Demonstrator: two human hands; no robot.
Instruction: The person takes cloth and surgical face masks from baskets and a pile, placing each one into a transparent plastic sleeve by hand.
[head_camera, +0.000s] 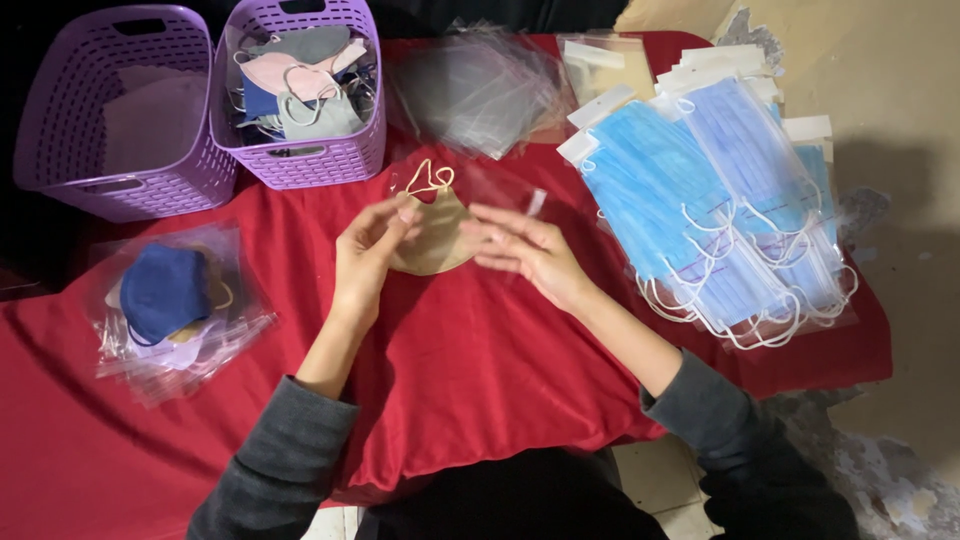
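My left hand (368, 252) pinches the left edge of a folded tan face mask (437, 236) with tan ear loops. My right hand (528, 252) holds a clear plastic sleeve (500, 195) at the mask's right side, fingers over its lower edge. The mask seems partly inside the sleeve, but I cannot tell how far. Both hands hover over a red cloth (480, 370) spread on the work surface.
Two purple baskets stand at the back left: one (120, 110) holds pale folded material, the other (300, 90) several loose masks. A heap of clear sleeves (480, 90) lies behind. Bagged blue masks (720, 200) are piled right; bagged masks with a navy one (165, 295) lie left.
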